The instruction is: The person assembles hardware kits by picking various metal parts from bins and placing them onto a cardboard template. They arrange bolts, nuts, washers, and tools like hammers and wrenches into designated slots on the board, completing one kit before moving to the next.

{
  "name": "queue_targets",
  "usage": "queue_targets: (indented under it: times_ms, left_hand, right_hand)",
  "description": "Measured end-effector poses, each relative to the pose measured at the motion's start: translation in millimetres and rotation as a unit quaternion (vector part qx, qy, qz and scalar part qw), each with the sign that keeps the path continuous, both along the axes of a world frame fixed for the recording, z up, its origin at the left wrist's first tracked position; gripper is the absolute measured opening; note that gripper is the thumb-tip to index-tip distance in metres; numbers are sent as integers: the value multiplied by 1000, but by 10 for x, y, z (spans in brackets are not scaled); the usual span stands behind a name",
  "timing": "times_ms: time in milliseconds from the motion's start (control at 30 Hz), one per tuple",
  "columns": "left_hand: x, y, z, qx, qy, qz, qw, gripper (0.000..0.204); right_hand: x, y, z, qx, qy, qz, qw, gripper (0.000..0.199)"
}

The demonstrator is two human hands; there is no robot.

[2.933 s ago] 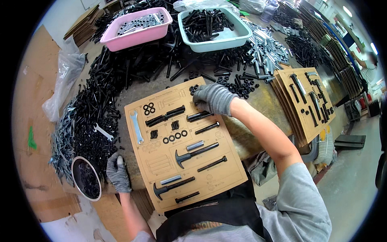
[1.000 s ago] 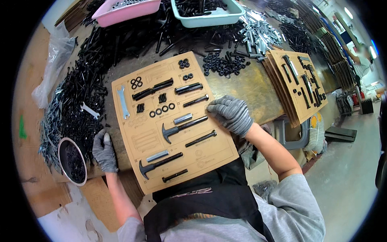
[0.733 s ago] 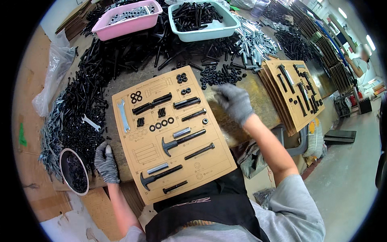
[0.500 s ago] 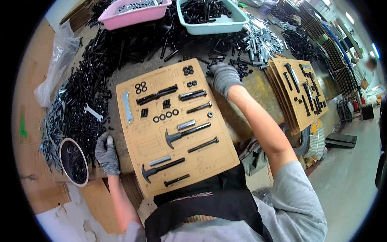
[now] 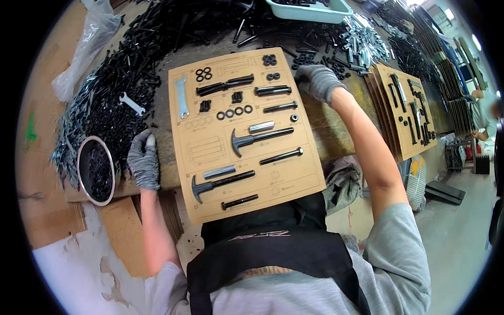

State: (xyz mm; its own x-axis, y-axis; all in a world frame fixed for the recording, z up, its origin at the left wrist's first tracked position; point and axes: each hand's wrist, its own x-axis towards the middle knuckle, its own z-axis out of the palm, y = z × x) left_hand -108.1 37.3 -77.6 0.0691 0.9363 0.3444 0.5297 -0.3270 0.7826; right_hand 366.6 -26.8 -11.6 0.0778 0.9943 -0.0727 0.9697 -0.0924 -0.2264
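Note:
A tan cardboard sheet (image 5: 205, 144) lies before me, its near edge at my apron. On it are a silver wrench (image 5: 181, 97), black washers, nuts, bolts, silver sleeves and two black T-shaped pieces, the upper one (image 5: 262, 137) right of centre. My left hand (image 5: 143, 163), in a grey knit glove, rests left of the sheet beside a heap of small black screws (image 5: 105, 118); its fingers are curled, their contents hidden. My gloved right hand (image 5: 321, 84) is at the sheet's far right edge, near loose black nuts (image 5: 336, 67). Its fingertips are closed, and what they hold is hidden.
An oval bowl of black parts (image 5: 95, 170) stands at the left table edge. A loose wrench (image 5: 132, 104) lies on the screw heap. Right are stacked filled cardboard sheets (image 5: 391, 126). Farther back are a pale blue tray (image 5: 312, 13) and silver sleeves (image 5: 362, 42). Someone stands far right.
The view has shifted, so the sheet and table appear higher and farther right, and the pink tray has left the picture. My right hand has come slightly nearer along the sheet's edge.

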Motion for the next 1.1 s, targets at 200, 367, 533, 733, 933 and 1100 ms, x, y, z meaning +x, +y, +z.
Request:
queue_targets:
  times_ms: [200, 367, 533, 733, 933, 1100]
  left_hand:
    - [21, -15, -8, -17, -41, 10, 999, 16]
    - [-13, -44, 1, -33, -31, 14, 999, 17]
    - [31, -27, 32, -31, -35, 8, 999, 17]
    - [0, -57, 32, -37, -30, 18, 999, 18]
    - [38, -17, 18, 17, 29, -2, 999, 19]
    - [-106, 142, 220, -184, -123, -6, 975, 23]
  right_hand:
    - [-218, -867, 123, 37, 287, -154, 945, 19]
    - [-1092, -1537, 414, 43, 342, 11, 939, 19]
    - [-1538, -1658, 283, 17, 216, 56, 975, 20]
    - [-1603, -1715, 268, -5, 248, 21, 968, 21]
    - [-1701, -1940, 148, 87, 242, 68, 964, 32]
    - [-1122, -1583, 366, 132, 319, -13, 938, 23]
